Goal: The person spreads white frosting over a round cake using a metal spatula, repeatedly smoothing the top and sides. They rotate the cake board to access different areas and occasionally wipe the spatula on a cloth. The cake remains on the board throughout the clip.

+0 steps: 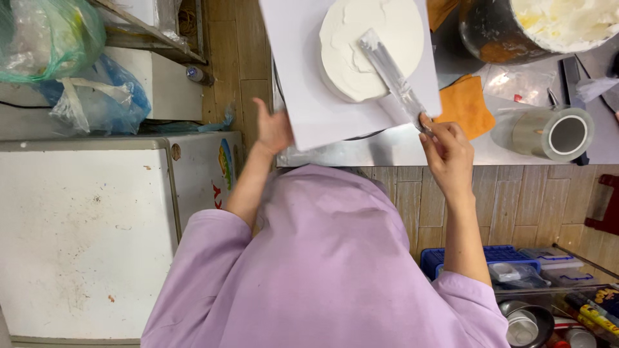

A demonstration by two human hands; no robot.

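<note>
- Two hands in use: right hand [449, 151] gripping the handle of a long metal spatula [391, 74], blade lying flat across the top of the white frosted cake [361, 45].
- Left hand [274, 129] sits at the left edge of the white square board [309, 109] under the cake; fingers look closed on the edge, the grip itself is hidden.
- Cake sits on the board's far half, board on the steel counter [387, 151].
- Risk: blade tilting could gouge the cream; board overhangs the counter's near edge, so a push from the left hand could shift it.
- Nearby on the counter: orange cloth [467, 103], clear film roll [558, 132], cream-filled bowl [548, 26].
- Room: wood-look tile floor [516, 206], white chest freezer [84, 238] at left, bagged items [51, 38] above it.
</note>
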